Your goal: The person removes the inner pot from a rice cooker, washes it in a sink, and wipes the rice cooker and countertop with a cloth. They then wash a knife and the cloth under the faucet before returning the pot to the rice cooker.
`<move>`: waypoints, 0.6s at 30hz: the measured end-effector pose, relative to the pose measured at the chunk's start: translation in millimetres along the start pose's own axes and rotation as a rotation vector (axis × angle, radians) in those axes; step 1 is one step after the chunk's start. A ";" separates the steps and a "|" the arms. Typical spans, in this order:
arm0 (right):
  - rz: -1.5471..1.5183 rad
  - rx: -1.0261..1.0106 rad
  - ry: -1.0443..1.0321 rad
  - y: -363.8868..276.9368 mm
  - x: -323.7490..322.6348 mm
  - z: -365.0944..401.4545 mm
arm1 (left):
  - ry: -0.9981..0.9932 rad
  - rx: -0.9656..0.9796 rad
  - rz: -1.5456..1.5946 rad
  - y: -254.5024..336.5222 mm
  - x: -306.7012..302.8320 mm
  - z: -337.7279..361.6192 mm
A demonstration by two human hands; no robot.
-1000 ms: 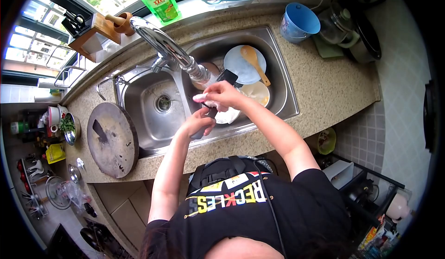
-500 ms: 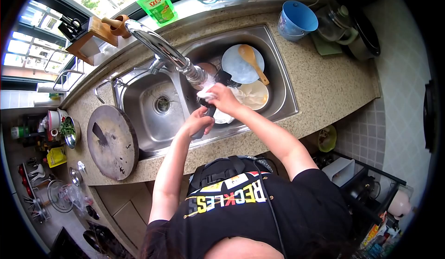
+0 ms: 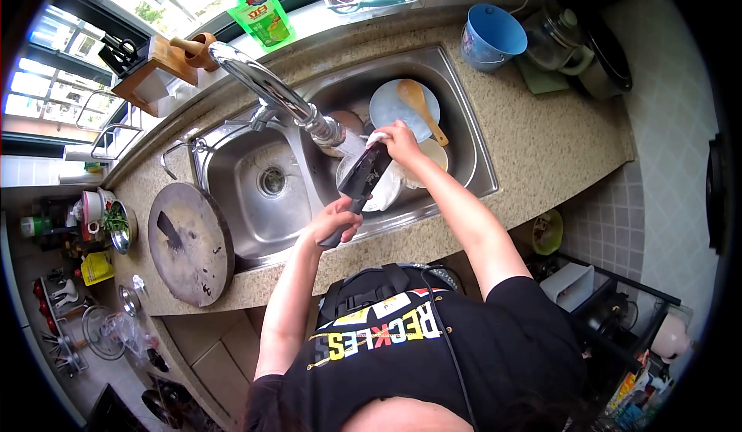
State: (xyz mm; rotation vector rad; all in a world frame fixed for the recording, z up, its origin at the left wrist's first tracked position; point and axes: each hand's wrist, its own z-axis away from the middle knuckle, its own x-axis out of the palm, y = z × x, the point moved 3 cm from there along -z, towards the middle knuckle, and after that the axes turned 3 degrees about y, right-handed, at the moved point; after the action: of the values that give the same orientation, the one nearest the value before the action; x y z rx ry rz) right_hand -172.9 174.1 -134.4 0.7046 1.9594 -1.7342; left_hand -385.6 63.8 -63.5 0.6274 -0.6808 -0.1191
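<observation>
My left hand (image 3: 334, 219) is closed around the grey handle of a black-bladed cleaver (image 3: 368, 171), which slants up over the right sink basin. At the blade's far end, my right hand (image 3: 400, 144) pinches a small white cloth (image 3: 377, 137) against it. Water runs from the chrome faucet (image 3: 267, 84) right beside the blade. Below the cleaver lie white dishes (image 3: 385, 194), partly hidden by it. Farther back in the basin, a wooden spoon (image 3: 420, 107) rests on a pale round plate (image 3: 386, 107). A cream bowl (image 3: 437, 156) sits partly behind my right wrist.
Left of the faucet is the second basin (image 3: 251, 208). A round cutting board (image 3: 189, 254) lies at the counter's left. A blue bucket (image 3: 493, 38) stands at the back right, near a glass jug (image 3: 560, 42). Green detergent (image 3: 263, 18) and a knife block (image 3: 151, 69) line the sill.
My right hand has slid with the cloth from near the handle up to the blade's far end. The cleaver's broad face now shows, and my left hand sits slightly lower.
</observation>
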 end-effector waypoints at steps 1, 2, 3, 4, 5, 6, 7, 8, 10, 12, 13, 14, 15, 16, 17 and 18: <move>-0.071 0.096 -0.045 6.7 1.2 2.3 | 0.000 -0.003 0.001 0.0 -0.5 0.4; -0.071 0.100 -0.043 2.1 -1.2 1.9 | -0.003 -0.019 0.012 2.0 -0.8 0.4; -0.147 0.028 -0.011 -4.6 -4.1 1.4 | -0.007 -0.037 0.024 3.0 -0.7 -0.9; -0.222 -0.040 0.021 -11.1 -7.1 2.9 | -0.010 -0.044 0.024 2.2 -1.0 -3.4; -0.360 0.148 -0.132 -34.8 -19.9 0.6 | 0.016 -0.048 -0.058 0.9 -3.3 -7.2; -0.360 0.149 -0.130 -44.2 -21.3 -0.5 | 0.044 -0.047 -0.142 -0.1 -6.0 -10.5; -0.598 0.193 -0.089 -50.7 -21.7 -2.3 | 0.092 -0.031 -0.214 -2.7 -8.0 -12.8; -0.835 0.236 -0.046 -53.7 -23.3 -3.8 | 0.092 -0.030 -0.219 -2.6 -5.1 -13.0; -0.792 0.263 -0.075 -49.0 -25.6 -5.6 | 0.166 0.036 -0.323 -1.7 -1.8 -10.9; -0.438 0.015 0.055 -34.1 -20.6 -3.8 | 0.174 0.040 -0.305 0.7 -1.1 -8.8; -0.469 0.020 0.048 -24.2 -12.0 1.4 | 0.182 0.064 -0.274 2.6 -1.8 -7.6; -0.268 -0.014 -0.107 -39.5 -20.6 7.8 | 0.189 0.087 -0.242 4.2 -2.5 -6.4; -0.278 -0.073 -0.160 -41.7 -9.5 18.4 | 0.188 0.086 -0.241 6.0 -2.5 -6.6; -0.288 -0.130 -0.212 -45.6 4.5 30.0 | 0.167 0.097 -0.214 8.7 -1.7 -7.6; -0.301 -0.213 -0.246 -61.7 9.3 43.7 | 0.146 0.108 -0.186 10.0 -1.3 -8.2; -0.314 -0.297 -0.279 -80.7 10.3 53.7 | 0.145 0.107 -0.186 8.4 -4.0 -8.6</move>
State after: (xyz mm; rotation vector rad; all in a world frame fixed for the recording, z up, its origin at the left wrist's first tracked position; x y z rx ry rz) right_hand -232.3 114.6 -85.1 0.0498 2.1425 -1.5542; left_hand -384.2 76.1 -66.1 0.7939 -0.4907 -0.2085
